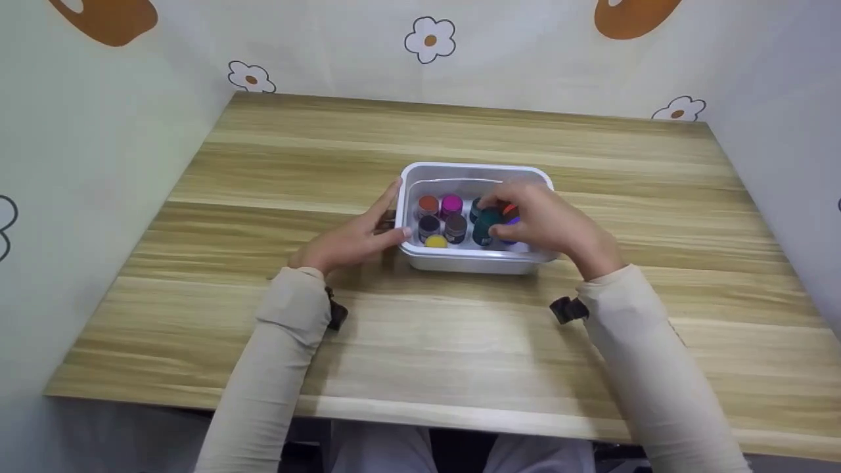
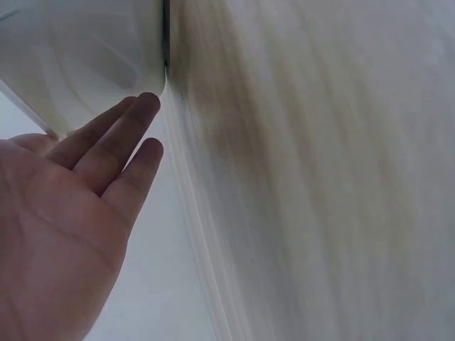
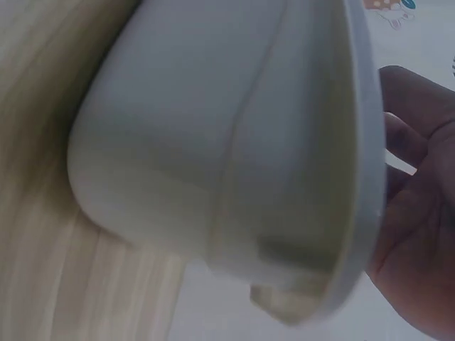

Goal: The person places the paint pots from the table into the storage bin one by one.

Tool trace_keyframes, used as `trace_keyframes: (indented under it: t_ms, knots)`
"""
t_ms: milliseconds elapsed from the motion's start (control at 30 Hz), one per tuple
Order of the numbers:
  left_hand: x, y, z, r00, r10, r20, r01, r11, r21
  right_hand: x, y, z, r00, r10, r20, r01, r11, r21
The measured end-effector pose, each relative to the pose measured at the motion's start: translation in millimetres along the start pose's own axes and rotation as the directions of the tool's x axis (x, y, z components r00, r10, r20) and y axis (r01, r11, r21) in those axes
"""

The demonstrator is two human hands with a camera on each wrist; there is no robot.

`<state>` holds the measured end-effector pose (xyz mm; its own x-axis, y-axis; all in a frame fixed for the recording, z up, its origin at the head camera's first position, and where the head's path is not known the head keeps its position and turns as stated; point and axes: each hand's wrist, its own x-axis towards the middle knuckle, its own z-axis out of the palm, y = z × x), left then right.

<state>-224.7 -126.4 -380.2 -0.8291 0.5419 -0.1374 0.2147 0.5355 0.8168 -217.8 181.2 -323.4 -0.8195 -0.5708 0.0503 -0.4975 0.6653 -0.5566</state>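
Note:
A white plastic tub (image 1: 473, 264) stands on the table and holds several small jars with coloured lids. My right hand (image 1: 548, 220) reaches in over the tub's right side, its thumb and fingers pinching a dark green jar (image 1: 485, 226). In the right wrist view the tub's wall (image 3: 213, 142) hides the fingertips. My left hand (image 1: 355, 240) rests against the tub's left side, thumb at the rim. Its fingers (image 2: 117, 145) lie straight along the outer wall in the left wrist view. Orange (image 1: 428, 203), magenta (image 1: 451, 205), brown (image 1: 454, 226), black (image 1: 429, 226) and yellow (image 1: 435, 242) lids show on the left.
The wood-grain table (image 1: 295, 164) extends around the tub on all sides. Pale walls with printed flowers (image 1: 430, 41) border it at the back and sides. More jars, among them a purple-lidded one (image 1: 513, 230), are partly covered by the right hand.

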Motion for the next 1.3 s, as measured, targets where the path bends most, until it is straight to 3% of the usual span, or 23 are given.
trace_keyframes:
  t_ms: [233,467,767,1067,1300]
  knots:
    - [0.5,-0.4,0.7,1.0,-0.01,0.011,0.009,1.0,0.013,12.7,-2,19,0.997,-0.038,0.068,0.039,0.999,-0.024]
    - [-0.2,1.3,0.2,1.0,-0.027,0.011,0.027,0.999,0.021,19.6,-5,26,0.992,0.013,0.128,-0.006,0.999,-0.054]
    - [-0.9,0.7,0.0,0.999,-0.032,0.007,0.032,0.999,0.037,26.3,-6,30,0.988,0.027,0.152,-0.017,0.998,-0.068]
    - [0.8,1.4,0.9,1.0,0.001,0.012,-0.001,1.0,-0.019,28.1,-5,31,0.987,0.022,0.156,-0.009,0.996,-0.085]
    - [-0.6,0.0,1.1,1.0,-0.003,0.001,0.003,1.0,0.01,31.0,-5,33,0.982,0.042,0.184,-0.028,0.996,-0.079]
